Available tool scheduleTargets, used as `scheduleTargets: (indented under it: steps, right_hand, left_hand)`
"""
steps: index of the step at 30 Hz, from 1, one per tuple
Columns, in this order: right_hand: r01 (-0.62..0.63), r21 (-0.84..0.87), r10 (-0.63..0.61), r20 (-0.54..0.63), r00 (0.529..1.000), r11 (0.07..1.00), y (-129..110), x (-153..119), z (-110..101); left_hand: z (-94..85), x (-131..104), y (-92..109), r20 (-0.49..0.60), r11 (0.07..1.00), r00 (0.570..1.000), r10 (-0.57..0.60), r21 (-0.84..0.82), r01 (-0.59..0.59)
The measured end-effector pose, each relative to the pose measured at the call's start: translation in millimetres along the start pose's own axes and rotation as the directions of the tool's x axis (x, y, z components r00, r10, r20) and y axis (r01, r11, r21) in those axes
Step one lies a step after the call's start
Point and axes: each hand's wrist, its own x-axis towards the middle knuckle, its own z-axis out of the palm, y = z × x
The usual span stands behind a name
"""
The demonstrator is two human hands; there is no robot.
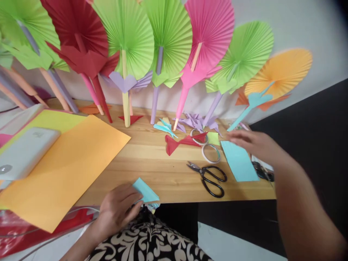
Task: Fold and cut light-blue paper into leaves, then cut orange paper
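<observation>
My left hand [119,206] is at the table's front edge, fingers and thumb closed on a small folded piece of light blue paper [147,191]. My right hand [254,143] is stretched out at the right, above the top end of a flat light blue paper strip [239,163]; I cannot tell whether it touches. Its fingertips are close to the foot of a blue paper stem [240,117] under an orange pleated fan [282,70]. Black-handled scissors [209,177] lie slightly spread between the hands, with two tape rolls [211,153] behind them.
Pleated paper fans [125,32] on paper stems lean along the wall. Red folded paper [185,141] and purple paper pieces [194,121] lie at their feet. Orange sheets [89,156] and a white device [29,150] occupy the left. A black object [263,171] sits at the right edge.
</observation>
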Motion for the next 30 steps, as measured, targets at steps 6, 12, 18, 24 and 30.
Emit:
scheduleTargets:
  steps: [6, 12, 18, 24, 30]
  right_hand:
    - [0.019, -0.155, -0.002, 0.108, 0.994, 0.988, 32, 78, 44]
    - [0.149, -0.187, -0.139, 0.062, 0.988, 0.971, 43, 105, 87]
    - [0.048, -0.188, -0.060, -0.060, 0.996, 0.981, 56, 118, 92]
    - [-0.149, -0.283, 0.101, -0.176, 0.979, 0.947, 63, 113, 38]
    - [-0.342, -0.491, 0.215, -0.297, 0.930, 0.801, 57, 78, 12]
  left_hand:
    - [1.7, -4, -3, -0.016, 1.000, 1.000, 0.000, -0.002, 0.000]
    - [2.3, -4, -3, -0.018, 0.999, 1.000, 0.001, 0.041, 0.000]
    - [3.9, -1, -3, -0.009, 0.998, 1.000, 0.017, 0.055, -0.016]
    - [4.5, -5, -4, 0.005, 0.997, 1.000, 0.010, 0.074, -0.010]
    - [4.3, -6, -5, -0.006, 0.997, 1.000, 0.027, 0.072, -0.026]
